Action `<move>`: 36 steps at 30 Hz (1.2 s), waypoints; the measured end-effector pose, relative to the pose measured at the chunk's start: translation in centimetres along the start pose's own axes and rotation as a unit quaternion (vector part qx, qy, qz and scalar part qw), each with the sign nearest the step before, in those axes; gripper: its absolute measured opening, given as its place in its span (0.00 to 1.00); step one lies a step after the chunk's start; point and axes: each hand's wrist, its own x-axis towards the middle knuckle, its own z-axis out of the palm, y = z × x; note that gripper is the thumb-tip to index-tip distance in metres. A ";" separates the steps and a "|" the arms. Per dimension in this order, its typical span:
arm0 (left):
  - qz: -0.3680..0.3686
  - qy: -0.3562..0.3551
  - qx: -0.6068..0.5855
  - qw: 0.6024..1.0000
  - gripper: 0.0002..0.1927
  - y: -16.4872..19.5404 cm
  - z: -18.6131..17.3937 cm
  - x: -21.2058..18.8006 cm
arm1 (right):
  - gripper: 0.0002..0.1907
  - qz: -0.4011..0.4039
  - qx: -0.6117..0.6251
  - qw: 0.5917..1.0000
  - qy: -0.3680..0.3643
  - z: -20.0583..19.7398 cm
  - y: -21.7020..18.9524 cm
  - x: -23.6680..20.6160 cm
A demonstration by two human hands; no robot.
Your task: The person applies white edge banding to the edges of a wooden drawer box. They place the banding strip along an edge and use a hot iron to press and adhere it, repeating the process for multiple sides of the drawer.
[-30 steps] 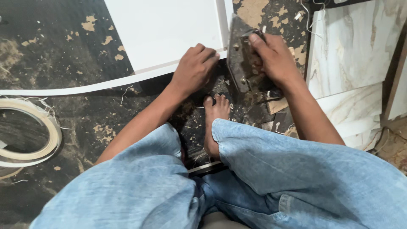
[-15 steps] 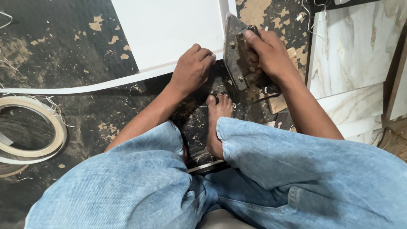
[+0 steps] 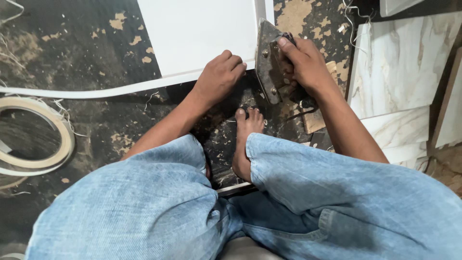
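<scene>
Left hand (image 3: 220, 77) lay curled, knuckles up, on the near edge of the white board (image 3: 197, 33), its fingers bent down over the thin white strip (image 3: 96, 90) that ran along that edge and trailed off to the left across the floor; the fingers pressed on the strip rather than closing round it. Right hand (image 3: 305, 62) was wrapped tight around the handle of a worn, dark metal iron (image 3: 269, 62), which stood tilted on its side against the right-hand edge of the board, close to the corner and just beside the left hand. A bare foot (image 3: 245, 144) rested on the stained dark floor (image 3: 57, 48) between the two forearms, near the iron, with both knees in blue jeans (image 3: 159, 207) spread below. A roll of pale tape (image 3: 60, 144) lay well to the left. Marble-patterned boards (image 3: 399, 67) were stacked at the right, beyond the right forearm. A small block of wood (image 3: 315, 120) showed just under the right wrist.
</scene>
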 end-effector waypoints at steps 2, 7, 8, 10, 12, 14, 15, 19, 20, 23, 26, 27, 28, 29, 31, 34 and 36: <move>0.010 0.000 0.012 1.000 0.10 -0.1 -0.5 -0.2 | 0.22 0.001 -0.005 1.000 -0.009 0.2 -0.3 0.1; 0.027 0.009 0.052 0.998 0.12 -0.6 -2.6 -1.8 | 0.24 -0.037 -0.068 0.997 -0.014 2.1 -0.9 0.6; 0.026 0.008 0.055 0.998 0.11 -0.7 -3.0 -2.1 | 0.24 -0.048 -0.068 0.996 -0.021 2.7 -1.0 0.6; 0.025 0.008 0.059 0.998 0.11 -0.8 -3.9 -2.7 | 0.24 -0.054 -0.083 0.995 -0.029 3.5 -1.3 0.8; 0.014 0.018 0.065 0.998 0.11 -0.9 -4.8 -3.4 | 0.24 -0.049 -0.069 0.995 -0.043 4.4 -1.7 0.8; 0.005 0.024 0.072 0.997 0.12 -0.9 -5.7 -4.2 | 0.24 -0.031 -0.030 0.997 -0.063 5.1 -2.0 0.8; 0.001 0.025 0.076 0.997 0.12 -0.9 -6.1 -4.6 | 0.23 -0.029 -0.028 0.997 -0.067 5.5 -2.2 0.9; -0.010 0.032 0.097 0.995 0.12 -1.2 -7.7 -6.1 | 0.22 -0.026 -0.032 0.995 -0.086 7.3 -3.0 1.2; -0.015 0.030 0.098 0.995 0.11 -1.3 -8.0 -6.4 | 0.22 -0.027 -0.036 0.995 -0.092 7.8 -3.2 1.3; -0.030 0.033 0.117 0.992 0.09 -1.6 -8.9 -7.7 | 0.22 -0.022 -0.014 0.993 -0.115 9.4 -4.0 1.4; -0.039 0.044 0.147 0.987 0.09 -2.0 -9.7 -8.9 | 0.24 -0.011 -0.026 0.991 -0.128 10.9 -4.9 1.5; -0.042 0.043 0.153 0.986 0.09 -2.2 -10.1 -9.3 | 0.24 -0.009 -0.017 0.991 -0.133 11.4 -5.1 1.5; -0.046 0.043 0.159 0.985 0.08 -2.3 -10.4 -9.7 | 0.24 -0.007 -0.008 0.990 -0.138 11.9 -5.3 1.5; -0.047 0.041 0.163 0.985 0.08 -2.5 -10.7 -10.1 | 0.24 -0.006 0.001 0.990 -0.141 12.4 -5.6 1.6; -0.050 0.035 0.169 0.984 0.08 -3.0 -11.5 -10.9 | 0.24 0.002 0.007 0.989 -0.151 13.4 -5.9 1.8; -0.055 0.044 0.160 0.985 0.07 -3.6 -12.6 -12.0 | 0.24 0.002 0.012 0.987 -0.160 15.0 -6.1 2.1; -0.094 0.050 0.104 0.989 0.06 -3.9 -13.2 -12.5 | 0.24 -0.004 0.012 0.986 -0.167 16.0 -6.3 2.3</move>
